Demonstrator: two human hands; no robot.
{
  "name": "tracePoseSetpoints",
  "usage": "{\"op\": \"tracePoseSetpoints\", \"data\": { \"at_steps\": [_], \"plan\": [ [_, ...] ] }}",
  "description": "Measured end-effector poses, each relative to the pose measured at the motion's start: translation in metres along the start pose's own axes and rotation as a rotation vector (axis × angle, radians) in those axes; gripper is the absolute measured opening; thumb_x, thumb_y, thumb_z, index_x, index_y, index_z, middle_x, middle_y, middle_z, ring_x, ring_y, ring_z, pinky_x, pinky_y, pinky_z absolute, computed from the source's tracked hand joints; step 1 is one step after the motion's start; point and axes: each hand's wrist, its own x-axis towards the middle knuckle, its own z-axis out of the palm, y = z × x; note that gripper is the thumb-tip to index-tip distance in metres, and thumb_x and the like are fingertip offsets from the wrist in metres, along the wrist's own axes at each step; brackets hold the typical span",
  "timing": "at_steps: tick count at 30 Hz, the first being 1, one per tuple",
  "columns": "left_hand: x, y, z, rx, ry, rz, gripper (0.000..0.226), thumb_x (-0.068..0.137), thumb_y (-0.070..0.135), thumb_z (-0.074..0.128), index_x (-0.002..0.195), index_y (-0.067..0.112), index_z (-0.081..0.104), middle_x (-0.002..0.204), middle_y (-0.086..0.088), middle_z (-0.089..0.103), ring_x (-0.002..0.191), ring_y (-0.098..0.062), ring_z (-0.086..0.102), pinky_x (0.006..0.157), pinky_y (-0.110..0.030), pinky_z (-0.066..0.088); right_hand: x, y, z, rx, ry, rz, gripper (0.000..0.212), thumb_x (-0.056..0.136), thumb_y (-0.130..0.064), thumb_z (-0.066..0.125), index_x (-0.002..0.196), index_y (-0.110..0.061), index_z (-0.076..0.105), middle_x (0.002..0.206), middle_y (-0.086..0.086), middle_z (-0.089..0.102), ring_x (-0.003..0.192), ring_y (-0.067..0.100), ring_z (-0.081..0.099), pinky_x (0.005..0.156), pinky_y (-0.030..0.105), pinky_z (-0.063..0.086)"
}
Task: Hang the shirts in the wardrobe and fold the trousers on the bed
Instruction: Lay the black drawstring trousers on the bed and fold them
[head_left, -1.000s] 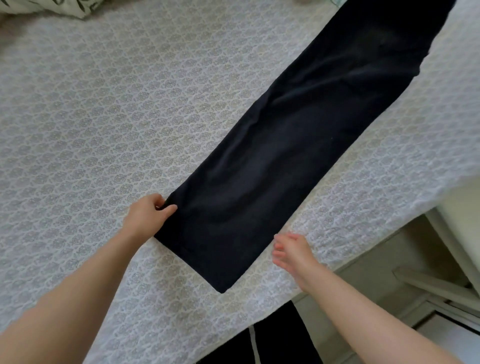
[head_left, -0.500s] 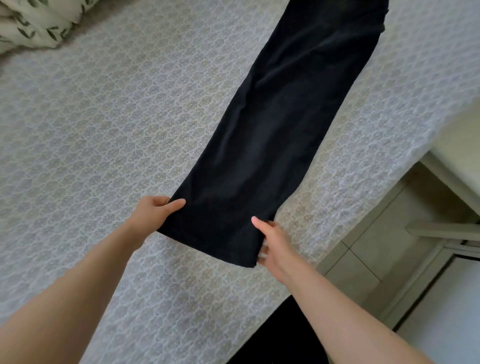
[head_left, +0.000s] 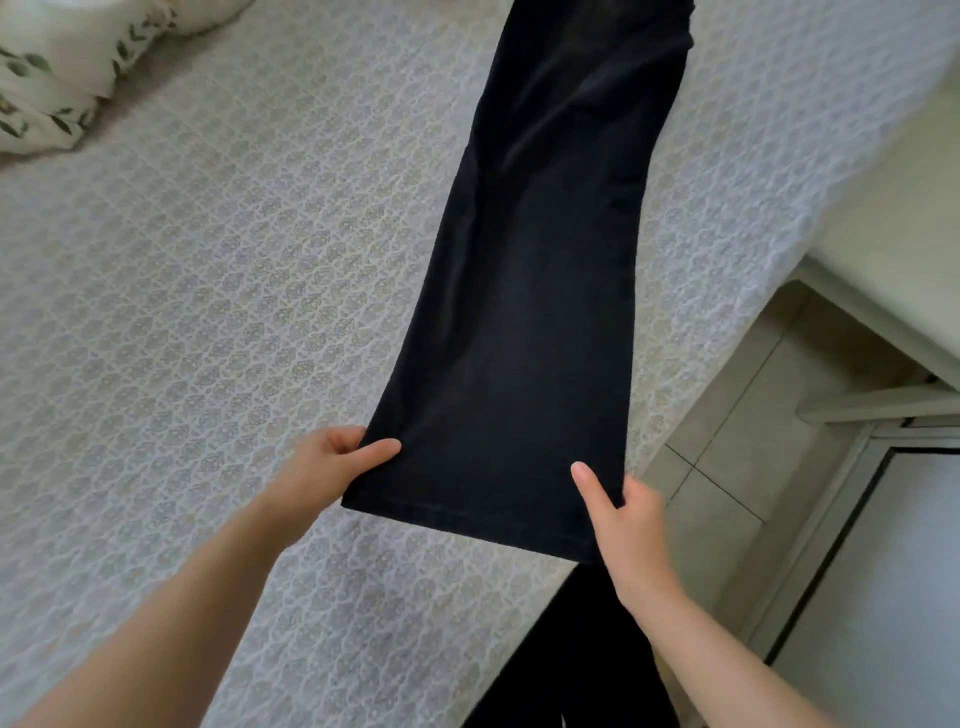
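A pair of black trousers (head_left: 524, 291) lies stretched lengthwise on the bed (head_left: 208, 291), legs stacked, hem end toward me. My left hand (head_left: 327, 467) pinches the left corner of the hem, thumb on top of the cloth. At the right corner, near the bed's edge, my right hand (head_left: 623, 514) pinches the hem with its thumb on top and fingers underneath. The waist end runs out of view at the top.
A white patterned bedspread covers the bed. A leaf-print pillow (head_left: 57, 88) lies at the far left. A pale cabinet or table (head_left: 883, 270) stands to the right over a tiled floor (head_left: 727, 457). My dark-clad legs (head_left: 566, 654) show below the bed's edge.
My right hand moved in from beside the hem and took hold of its right corner. The view swung, so the trousers now run nearly straight away from me.
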Motion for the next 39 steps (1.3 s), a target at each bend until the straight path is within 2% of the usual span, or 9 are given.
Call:
{"op": "tracePoseSetpoints", "data": {
  "at_steps": [3,6,11,15,18,22,32,37,39],
  "plan": [
    [-0.005,-0.015,0.021,0.002,0.004,0.018,0.038,0.085,0.036,0.073,0.091,-0.001,0.073,0.09,-0.014,0.075,0.086,-0.029,0.073,0.08,-0.032,0.06,-0.005,0.016,-0.018,0.006,0.026,0.008,0.029,0.093,-0.037,0.064,0.068,-0.022,0.065,0.067,-0.015,0.067,0.061,-0.001,0.062,0.058,0.012,0.049],
    [0.008,-0.039,0.03,0.152,0.245,0.011,0.046,0.09,0.031,0.072,0.075,-0.011,0.06,0.065,-0.015,0.061,0.061,-0.028,0.056,0.059,-0.031,0.046,0.005,0.058,-0.011,-0.151,-0.025,0.271,0.043,0.097,-0.023,0.058,0.056,-0.02,0.045,0.047,-0.008,0.044,0.046,0.01,0.046,0.057,0.023,0.048],
    [0.036,-0.039,0.027,0.652,0.207,-0.202,0.024,0.093,0.036,0.063,0.091,0.012,0.066,0.078,-0.006,0.069,0.071,-0.019,0.065,0.058,-0.028,0.047,0.019,0.084,-0.001,-0.411,-0.2,0.461,0.028,0.094,-0.018,0.053,0.067,-0.013,0.059,0.057,0.003,0.065,0.052,0.015,0.061,0.058,0.031,0.054],
    [0.042,-0.015,0.035,1.089,0.287,-0.26,0.044,0.086,0.037,0.066,0.117,0.016,0.043,0.115,-0.001,0.053,0.105,-0.026,0.057,0.084,-0.037,0.049,0.05,0.045,0.0,-0.396,-0.023,0.31,0.019,0.093,-0.018,0.048,0.075,-0.013,0.054,0.071,0.008,0.064,0.063,0.024,0.06,0.065,0.042,0.054],
    [0.056,0.005,0.045,1.181,0.425,0.106,0.064,0.085,0.02,0.061,0.14,0.016,0.028,0.14,-0.008,0.036,0.124,-0.031,0.042,0.098,-0.041,0.042,0.089,0.007,0.002,-0.34,-0.002,0.248,0.015,0.096,-0.021,0.047,0.091,-0.01,0.057,0.083,0.006,0.065,0.076,0.024,0.064,0.074,0.043,0.057],
    [0.084,0.032,0.072,1.321,0.221,0.468,0.071,0.096,0.026,0.051,0.157,0.022,0.015,0.163,-0.001,0.013,0.151,-0.026,0.009,0.122,-0.04,0.018,0.14,-0.034,0.002,-0.132,-0.044,0.258,0.022,0.098,-0.026,0.049,0.11,-0.012,0.062,0.105,0.013,0.069,0.097,0.027,0.067,0.09,0.048,0.055],
    [0.139,0.047,0.101,1.418,0.133,0.45,0.075,0.101,0.055,0.034,0.156,0.033,-0.012,0.165,0.001,-0.018,0.151,-0.033,-0.011,0.122,-0.052,0.01,0.176,-0.067,0.001,-0.073,-0.182,0.138,0.033,0.089,-0.025,0.062,0.121,-0.02,0.061,0.129,0.002,0.059,0.111,0.02,0.061,0.096,0.039,0.052],
    [0.139,0.041,0.108,1.528,0.158,0.437,0.087,0.097,0.063,0.03,0.147,0.029,-0.032,0.162,-0.007,-0.027,0.15,-0.039,-0.015,0.12,-0.058,0.011,0.18,-0.061,-0.012,-0.208,-0.084,0.093,0.027,0.092,-0.016,0.059,0.081,0.008,0.053,0.075,0.024,0.058,0.071,0.041,0.056,0.067,0.039,0.053],
    [0.138,0.041,0.109,1.556,0.157,0.428,0.089,0.096,0.065,0.028,0.145,0.028,-0.036,0.16,-0.008,-0.03,0.149,-0.04,-0.016,0.12,-0.058,0.012,0.182,-0.052,-0.022,-0.23,-0.059,0.135,0.03,0.091,-0.016,0.06,0.084,0.013,0.058,0.081,0.027,0.064,0.077,0.045,0.062,0.073,0.043,0.057]
  ]
}}
